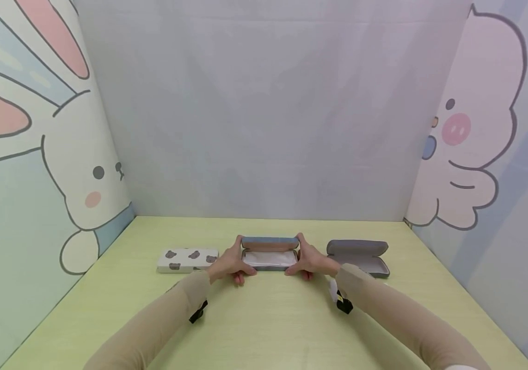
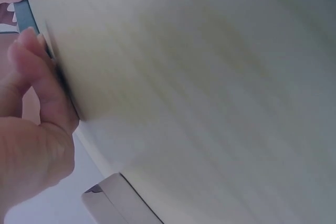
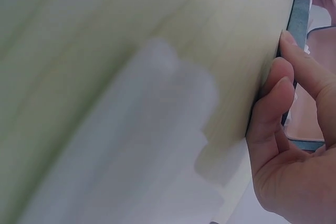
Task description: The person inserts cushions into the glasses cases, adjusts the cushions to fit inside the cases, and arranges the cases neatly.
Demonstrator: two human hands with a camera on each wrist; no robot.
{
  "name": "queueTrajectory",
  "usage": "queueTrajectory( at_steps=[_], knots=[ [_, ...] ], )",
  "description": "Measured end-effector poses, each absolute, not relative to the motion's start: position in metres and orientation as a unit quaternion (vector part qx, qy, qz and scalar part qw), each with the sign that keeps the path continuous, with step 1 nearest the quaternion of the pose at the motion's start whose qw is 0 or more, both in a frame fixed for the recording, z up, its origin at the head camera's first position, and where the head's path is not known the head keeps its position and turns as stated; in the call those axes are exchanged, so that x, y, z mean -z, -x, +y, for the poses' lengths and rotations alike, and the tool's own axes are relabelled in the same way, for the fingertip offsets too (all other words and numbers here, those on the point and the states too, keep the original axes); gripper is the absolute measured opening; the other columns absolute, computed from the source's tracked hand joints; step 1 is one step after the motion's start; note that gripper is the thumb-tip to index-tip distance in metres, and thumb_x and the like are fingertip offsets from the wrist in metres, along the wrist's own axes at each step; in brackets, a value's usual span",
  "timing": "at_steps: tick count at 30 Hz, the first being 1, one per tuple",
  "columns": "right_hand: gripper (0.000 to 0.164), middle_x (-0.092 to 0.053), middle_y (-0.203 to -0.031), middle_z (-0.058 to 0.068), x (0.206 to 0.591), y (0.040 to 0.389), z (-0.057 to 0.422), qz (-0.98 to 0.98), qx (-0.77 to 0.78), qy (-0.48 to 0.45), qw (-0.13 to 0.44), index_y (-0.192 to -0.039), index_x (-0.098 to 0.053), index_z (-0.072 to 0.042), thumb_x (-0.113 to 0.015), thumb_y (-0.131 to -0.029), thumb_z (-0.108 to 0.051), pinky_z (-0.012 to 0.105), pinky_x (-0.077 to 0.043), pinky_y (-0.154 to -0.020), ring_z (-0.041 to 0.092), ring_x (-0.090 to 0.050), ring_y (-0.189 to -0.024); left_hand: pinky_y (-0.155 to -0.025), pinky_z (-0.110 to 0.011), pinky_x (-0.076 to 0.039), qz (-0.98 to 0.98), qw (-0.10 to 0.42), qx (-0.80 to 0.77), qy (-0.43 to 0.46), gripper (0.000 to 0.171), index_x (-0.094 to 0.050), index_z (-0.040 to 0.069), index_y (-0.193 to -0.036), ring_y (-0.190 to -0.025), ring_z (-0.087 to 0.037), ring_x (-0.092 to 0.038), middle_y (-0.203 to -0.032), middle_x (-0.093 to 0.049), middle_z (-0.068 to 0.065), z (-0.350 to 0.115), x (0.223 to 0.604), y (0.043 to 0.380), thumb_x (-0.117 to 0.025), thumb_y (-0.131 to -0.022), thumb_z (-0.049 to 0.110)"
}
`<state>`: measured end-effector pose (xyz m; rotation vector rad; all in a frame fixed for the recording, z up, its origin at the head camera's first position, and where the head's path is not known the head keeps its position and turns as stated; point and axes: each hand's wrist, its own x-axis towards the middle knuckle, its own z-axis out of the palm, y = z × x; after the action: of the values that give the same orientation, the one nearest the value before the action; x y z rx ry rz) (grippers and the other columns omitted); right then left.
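Note:
An open glasses case, blue-grey outside with a pinkish lid lining, lies at mid-table with its hinge away from me. Folded white material fills its base. My left hand grips the case's left end, index finger up at the lid and thumb at the front edge. At the opposite end my right hand holds it the same way. In the left wrist view, the left hand lies along the case's edge; the right wrist view shows the right hand against the blue-grey rim.
Left of the hands lies a closed white case with grey bear prints. An open grey case stands on the right, partly behind the right forearm. A curtain hangs behind the pale yellow table. Blurred whitish material fills part of the right wrist view.

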<state>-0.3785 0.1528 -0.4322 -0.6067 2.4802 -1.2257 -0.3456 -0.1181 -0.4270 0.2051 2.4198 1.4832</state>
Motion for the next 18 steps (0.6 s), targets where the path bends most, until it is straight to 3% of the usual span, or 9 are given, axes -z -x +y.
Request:
queueTrajectory(
  at_steps=[5,18],
  knots=[
    [0.080,-0.053,-0.053,0.009,0.4323,0.3785,0.1534,0.865,0.428,0.215,0.151,-0.126,-0.023,-0.008,-0.084,-0.075,-0.021,0.032,-0.046,-0.034,0.017,-0.046,-0.033,-0.038,-0.032,-0.052,0.838,0.145,-0.521,-0.077,0.106,-0.003,0.014,-0.150,-0.035,-0.015,-0.055,-0.057,-0.063,-0.017,-0.1179,0.4257,0.3453,-0.079,-0.077,0.002],
    [0.071,-0.051,-0.054,0.011,0.4341,0.3789,0.1543,0.859,0.433,0.231,0.145,-0.118,-0.029,-0.008,-0.084,-0.075,-0.020,0.033,-0.045,-0.034,0.018,-0.046,-0.032,-0.038,-0.031,-0.052,0.841,0.150,-0.516,-0.066,0.098,-0.011,0.017,-0.145,-0.036,-0.015,-0.055,-0.058,-0.063,-0.016,-0.1175,0.4261,0.3450,-0.080,-0.077,0.004]
  ],
)
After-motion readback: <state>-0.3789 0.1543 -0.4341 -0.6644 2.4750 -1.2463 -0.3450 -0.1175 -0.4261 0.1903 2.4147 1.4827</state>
